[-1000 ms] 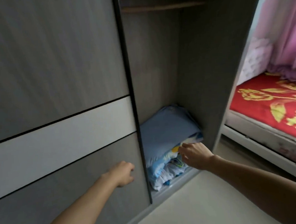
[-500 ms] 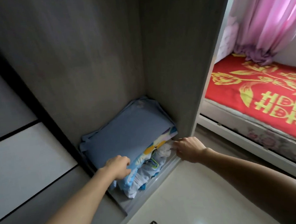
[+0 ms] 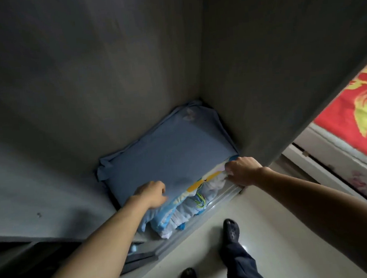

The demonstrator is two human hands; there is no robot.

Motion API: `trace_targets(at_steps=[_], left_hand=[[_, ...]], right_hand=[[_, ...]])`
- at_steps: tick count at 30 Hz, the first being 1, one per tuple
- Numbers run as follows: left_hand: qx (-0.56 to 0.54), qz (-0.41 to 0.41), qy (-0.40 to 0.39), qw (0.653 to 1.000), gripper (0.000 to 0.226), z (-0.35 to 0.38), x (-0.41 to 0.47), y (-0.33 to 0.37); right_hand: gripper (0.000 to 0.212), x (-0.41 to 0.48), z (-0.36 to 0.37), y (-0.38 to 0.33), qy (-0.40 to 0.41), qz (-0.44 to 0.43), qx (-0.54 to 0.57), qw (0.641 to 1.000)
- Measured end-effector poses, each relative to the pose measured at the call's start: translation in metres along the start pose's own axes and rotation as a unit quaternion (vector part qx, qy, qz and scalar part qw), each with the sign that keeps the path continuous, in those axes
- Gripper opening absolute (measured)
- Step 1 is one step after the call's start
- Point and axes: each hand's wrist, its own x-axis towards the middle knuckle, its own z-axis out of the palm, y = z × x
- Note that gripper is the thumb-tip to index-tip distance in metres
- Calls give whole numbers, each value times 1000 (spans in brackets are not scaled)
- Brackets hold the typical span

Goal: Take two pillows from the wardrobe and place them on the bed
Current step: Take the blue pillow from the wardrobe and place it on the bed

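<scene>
The grey wardrobe (image 3: 260, 68) fills most of the view, its dark back and side panels meeting in a corner above the floor of the open compartment. To the right, past the wardrobe's side wall, lies the bed (image 3: 354, 114) under a red cover with yellow-gold patterns, well apart from the stack. On the wardrobe floor sits that stack: a plain blue pillow (image 3: 168, 153) lies flat on top, and beneath it a second pillow (image 3: 183, 206) in a light blue and white printed cover with yellow patches — its bunched edge bulges out toward the front track. Pale floor tiles (image 3: 196, 242) run along the bottom, where two dark shoes (image 3: 231, 230) and a dark trouser leg show. The left hand (image 3: 151, 194) is curled at the near left edge of the blue pillow, fingers closed on the fabric. The right hand (image 3: 243, 171) is curled at the near right corner of the stack — exactly which layer its fingertips pinch cannot be told.
</scene>
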Motion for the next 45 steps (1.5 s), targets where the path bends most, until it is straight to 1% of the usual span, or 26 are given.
trace_targets(at_steps=[5,8,14,16,19,21,25,27,30,32,33,34,36,37,39,41,43,45], left_hand=[[-50,-75,5,996,28,-15,62,-15],[-60,-100,20,993,24,-20,107,-24],[-73,-119,49,989,22,-12,196,-38],[-92,-139,71,983,30,-1,225,-45],[-123,-172,91,973,51,19,269,-60],[-121,-179,107,970,56,35,295,-71],[-98,-185,131,969,65,87,323,-83],[-83,-192,150,966,67,116,326,-78],[-90,-198,185,958,64,142,325,-68],[-95,-194,186,959,64,146,326,-67],[-95,-192,181,960,64,145,326,-68],[-94,-191,174,961,65,141,324,-69],[-90,-188,162,964,66,130,321,-71],[-90,-186,157,966,66,123,319,-72],[-92,-183,147,968,65,107,315,-73],[-86,-187,144,968,63,91,312,-74],[-76,-196,161,964,67,73,312,-76],[-75,-194,201,957,79,55,315,-79]], right_hand=[[32,118,-8,20,-62,-69,14,996],[35,194,-7,24,-83,-107,-1,991],[35,327,6,13,-78,-130,-8,988],[36,364,14,1,-64,-141,-7,988],[43,415,26,-20,-21,-158,-1,987],[50,445,35,-31,3,-179,-6,984],[81,497,53,-54,43,-203,-8,978],[92,517,64,-65,24,-194,-43,980],[106,529,88,-71,-24,-142,-92,985],[101,526,97,-73,-18,-133,-120,984],[91,524,98,-74,-5,-141,-138,980],[77,520,98,-75,13,-154,-151,976],[42,510,94,-77,33,-167,-141,975],[33,504,92,-75,34,-156,-126,979],[29,489,90,-69,47,-135,-91,986],[27,473,84,-62,74,-139,-63,986],[30,457,76,-53,117,-171,-32,978],[30,436,69,-43,169,-215,21,962]])
